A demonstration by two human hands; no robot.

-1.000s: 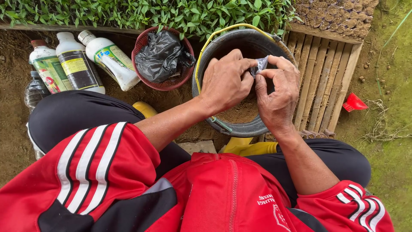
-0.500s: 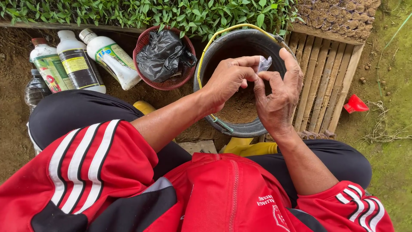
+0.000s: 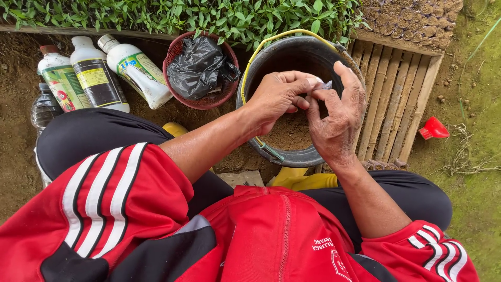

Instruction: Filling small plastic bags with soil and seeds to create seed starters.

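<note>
White plastic bottles (image 3: 99,70) lie far left of the grey bucket (image 3: 292,151), a red basket (image 3: 201,102) just beside it. Over the bucket's soil, left hand (image 3: 276,96) and right hand (image 3: 336,117) each pinch a small silvery packet (image 3: 326,84) in a closed grip.

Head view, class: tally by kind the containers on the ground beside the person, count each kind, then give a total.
White plastic bottles: 3
Clear plastic bottle: 1
Red mesh basket holding a black bag: 1
Dark bucket with soil, under both hands: 1
Total: 6
</note>
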